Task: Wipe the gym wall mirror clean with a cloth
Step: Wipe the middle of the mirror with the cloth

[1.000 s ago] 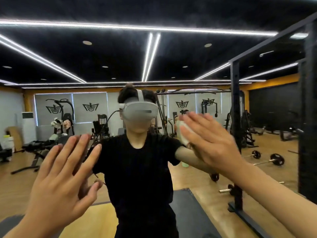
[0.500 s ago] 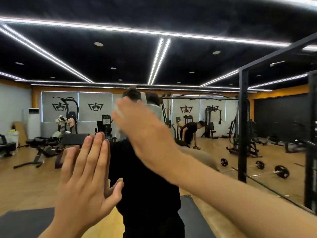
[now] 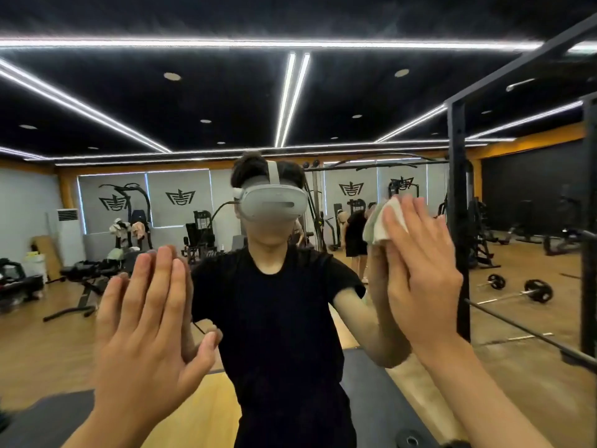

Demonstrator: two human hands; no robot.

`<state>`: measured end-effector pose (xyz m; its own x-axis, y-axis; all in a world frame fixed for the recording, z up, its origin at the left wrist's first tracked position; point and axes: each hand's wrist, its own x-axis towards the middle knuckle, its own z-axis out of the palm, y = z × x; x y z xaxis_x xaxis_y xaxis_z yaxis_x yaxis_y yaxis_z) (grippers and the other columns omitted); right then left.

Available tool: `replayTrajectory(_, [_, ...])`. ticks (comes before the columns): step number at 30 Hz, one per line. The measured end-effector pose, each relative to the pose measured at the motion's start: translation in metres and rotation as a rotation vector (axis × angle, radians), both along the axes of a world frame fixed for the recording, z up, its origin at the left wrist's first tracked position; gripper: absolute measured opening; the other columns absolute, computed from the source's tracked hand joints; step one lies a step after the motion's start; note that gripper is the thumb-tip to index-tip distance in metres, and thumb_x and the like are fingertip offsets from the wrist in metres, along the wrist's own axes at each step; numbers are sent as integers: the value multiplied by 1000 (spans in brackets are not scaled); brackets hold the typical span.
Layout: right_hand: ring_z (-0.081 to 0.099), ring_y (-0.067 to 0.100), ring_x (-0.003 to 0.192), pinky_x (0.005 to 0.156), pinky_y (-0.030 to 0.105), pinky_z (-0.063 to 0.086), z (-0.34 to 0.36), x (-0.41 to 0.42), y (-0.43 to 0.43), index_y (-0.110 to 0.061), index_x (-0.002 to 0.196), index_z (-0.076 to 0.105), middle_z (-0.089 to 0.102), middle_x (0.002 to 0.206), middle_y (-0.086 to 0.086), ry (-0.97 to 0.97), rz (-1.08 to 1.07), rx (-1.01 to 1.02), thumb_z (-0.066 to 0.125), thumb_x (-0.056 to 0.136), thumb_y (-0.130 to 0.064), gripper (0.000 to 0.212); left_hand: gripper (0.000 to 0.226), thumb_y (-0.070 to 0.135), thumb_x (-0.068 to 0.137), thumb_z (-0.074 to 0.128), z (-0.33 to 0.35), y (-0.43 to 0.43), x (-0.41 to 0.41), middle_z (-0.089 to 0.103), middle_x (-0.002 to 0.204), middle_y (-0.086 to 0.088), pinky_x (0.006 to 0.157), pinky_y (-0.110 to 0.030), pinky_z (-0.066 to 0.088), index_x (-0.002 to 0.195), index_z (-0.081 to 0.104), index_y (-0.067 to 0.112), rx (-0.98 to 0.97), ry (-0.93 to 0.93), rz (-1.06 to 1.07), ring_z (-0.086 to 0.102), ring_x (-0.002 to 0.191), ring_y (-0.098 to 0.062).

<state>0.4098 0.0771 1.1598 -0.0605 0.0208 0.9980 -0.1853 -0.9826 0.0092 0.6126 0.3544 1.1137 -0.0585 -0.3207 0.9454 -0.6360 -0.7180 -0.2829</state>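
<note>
While our left hand [image 3: 145, 324] lies flat on the mirror [image 3: 226, 92], our straight-fingered right hand [image 3: 420, 273] presses the cloth [image 3: 382, 221] there; it bunches upright.

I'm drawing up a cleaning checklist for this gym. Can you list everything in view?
mirror: one, wall-sized, fills the view; the gym items below show in it
cloth: one, white, on the glass at right
headset: one, white, on the reflected person, centre
T-shirt: one, black, same person
second person: one, in black, background
rack upright: one, black, right
barbell: at least one, black plates, floor at right
bench: at least one, black, left
air conditioner: one, white, far left
blinds: several, grey with black logos, back wall
light strips: several, white, black ceiling
left hand: flat on the glass, lower left
right hand: fingers straight, presses the cloth
</note>
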Motion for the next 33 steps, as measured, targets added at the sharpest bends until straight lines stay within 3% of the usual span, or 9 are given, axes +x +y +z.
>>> replayTrajectory(4, [33,28,153,129,49,20,2,39,40,-9,150,48,39,160,12,-258,285,281,52,107,-3,44,91,54,96,44,5,3,-6,16,176,-14,130,-58,16,167,18,3,13,-2,-6,16,162,-34])
replayTrajectory(7, [28,23,156,129,51,21,-1,64,95,-7,148,53,37,163,11,-238,255,369,51,107,-3,41,90,54,97,44,5,9,-8,13,177,-11,130,-54,18,168,17,6,41,14,-8,15,163,-31])
replayTrajectory(12, [26,23,157,128,48,22,-30,94,168,-8,151,50,37,164,9,52,302,187,38,111,-12,42,77,48,101,44,25,40,-1,24,175,-6,129,-40,13,167,28,11,171,-108,-14,23,161,-23])
replayTrajectory(15, [37,26,152,124,52,31,-53,86,161,-11,143,59,48,157,10,151,233,41,35,115,-21,38,73,45,102,42,34,55,12,25,175,-7,130,-45,12,166,30,13,269,-159,-19,21,162,-24])
replayTrajectory(17, [38,29,151,125,51,27,-61,76,144,-12,142,59,48,156,11,147,138,31,31,116,-21,39,73,45,102,41,34,56,17,22,175,-7,131,-48,12,167,29,12,295,-164,-24,19,162,-25])
replayTrajectory(21, [29,27,156,129,50,19,-52,62,115,-9,146,56,43,161,12,-139,122,378,40,112,-16,38,74,44,102,43,28,53,23,22,175,-10,130,-51,12,166,30,9,282,-188,3,19,162,-29])
replayTrajectory(25, [23,9,157,126,29,26,-24,78,142,-17,149,54,37,165,-3,-455,277,736,49,108,-11,42,74,43,101,43,26,53,23,22,175,-11,130,-51,13,166,31,9,274,-200,-17,19,162,-29])
replayTrajectory(29, [18,12,158,128,47,25,-22,125,214,-17,150,53,33,167,1,-331,358,611,51,106,-2,47,74,43,101,45,27,51,23,25,174,-11,130,-51,13,166,31,9,263,-199,-29,22,161,-29])
replayTrajectory(33, [21,25,158,129,51,13,-40,129,219,-12,148,54,37,164,8,-124,278,392,50,104,1,46,76,44,101,47,26,53,25,26,174,-11,130,-52,15,166,30,9,275,-195,-48,21,161,-29])
